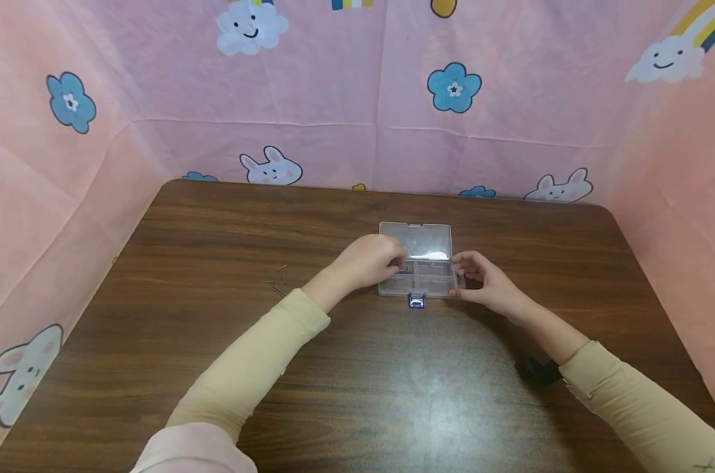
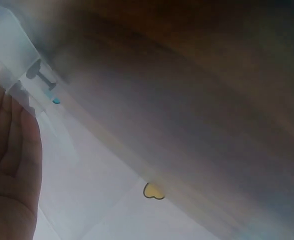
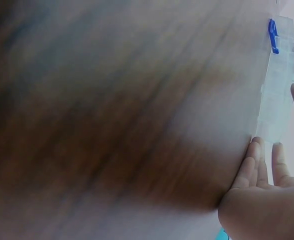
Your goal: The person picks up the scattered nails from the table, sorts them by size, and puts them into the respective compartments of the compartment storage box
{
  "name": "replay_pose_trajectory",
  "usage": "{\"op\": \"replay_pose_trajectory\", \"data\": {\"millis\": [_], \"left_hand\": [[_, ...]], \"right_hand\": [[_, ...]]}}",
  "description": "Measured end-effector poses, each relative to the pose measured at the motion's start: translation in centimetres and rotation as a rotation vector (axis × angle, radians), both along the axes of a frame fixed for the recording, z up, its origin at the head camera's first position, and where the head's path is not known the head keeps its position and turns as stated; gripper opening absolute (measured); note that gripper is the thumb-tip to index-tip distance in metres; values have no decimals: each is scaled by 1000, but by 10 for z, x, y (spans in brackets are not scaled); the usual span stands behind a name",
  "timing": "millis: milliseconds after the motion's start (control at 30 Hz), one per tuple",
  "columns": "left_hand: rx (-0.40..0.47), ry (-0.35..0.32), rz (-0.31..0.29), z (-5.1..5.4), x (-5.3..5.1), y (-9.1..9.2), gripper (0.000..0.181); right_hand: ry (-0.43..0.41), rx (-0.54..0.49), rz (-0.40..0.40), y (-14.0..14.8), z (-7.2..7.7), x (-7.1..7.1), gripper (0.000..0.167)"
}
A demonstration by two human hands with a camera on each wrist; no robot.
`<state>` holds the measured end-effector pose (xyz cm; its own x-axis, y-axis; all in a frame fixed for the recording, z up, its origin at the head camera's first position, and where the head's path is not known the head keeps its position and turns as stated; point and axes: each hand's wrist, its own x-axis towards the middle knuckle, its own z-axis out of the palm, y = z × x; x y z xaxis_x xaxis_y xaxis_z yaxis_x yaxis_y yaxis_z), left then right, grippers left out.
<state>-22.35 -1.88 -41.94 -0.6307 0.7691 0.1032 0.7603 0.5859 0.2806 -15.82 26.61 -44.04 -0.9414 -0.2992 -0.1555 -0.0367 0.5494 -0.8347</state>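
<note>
Nearest me, two sleeved arms come in over the worktop point(image 1: 215, 236) from its near edge; a dark object point(image 1: 539, 370) sits toward the right edge, partly under the right sleeve point(image 1: 635, 407), can't tell what it is. Further out, a blue latch point(image 1: 416, 301) hangs off the near side of a clear compartment case point(image 1: 435, 295), a bit right of the worktop's middle and closer to the far edge; I'd guess it's turned latch-side toward the person so the lid swings away from the hands. Right hand point(image 1: 488, 286): fingers loosely bent, thumb spread off them, tips at the case's right end; likely a brace so the light box doesn't slide, no firm clench that I can see. Left hand point(image 1: 366, 260): fingers bent down over the left compartments, coming from the left side; whether they pinch anything I can't tell, the knuckles hide it. My left wrist view gets a bolt-like piece point(image 2: 46, 80) by the case near the fingertips, inside or outside unclear. Left of that hand, a few thin metal pieces point(image 1: 278, 289) lie loose toward the left edge, probably within easy left-hand reach. Then the raised lid point(image 1: 431, 240), leaning back and leaving the compartments uncovered; past the far edge, printed pink cloth point(image 1: 333, 79).
</note>
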Motion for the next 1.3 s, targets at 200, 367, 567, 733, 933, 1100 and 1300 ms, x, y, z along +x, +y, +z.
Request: {"op": "replay_pose_trajectory", "data": {"millis": [200, 367, 567, 733, 933, 1100, 1300], "left_hand": [[62, 21, 4, -4, 2, -11, 11], [81, 37, 3, -1, 3, -25, 9], [74, 8, 2, 4, 0, -44, 8], [65, -16, -1, 9, -2, -61, 7], [62, -29, 12, 7, -4, -83, 8], [70, -50, 43, 6, -2, -100, 9], [88, -81, 83, 3, 0, -118, 10]], "right_hand": [[-1, -3, -2, 0, -2, 1, 62], [8, 2, 6, 0, -2, 1, 62], [16, 10, 9, 0, -1, 0, 61], [12, 15, 3, 0, -1, 1, 61], [15, 17, 4, -1, -1, 1, 61], [20, 15, 10, -1, 1, 1, 61], [18, 13, 6, -1, 1, 1, 61]]}}
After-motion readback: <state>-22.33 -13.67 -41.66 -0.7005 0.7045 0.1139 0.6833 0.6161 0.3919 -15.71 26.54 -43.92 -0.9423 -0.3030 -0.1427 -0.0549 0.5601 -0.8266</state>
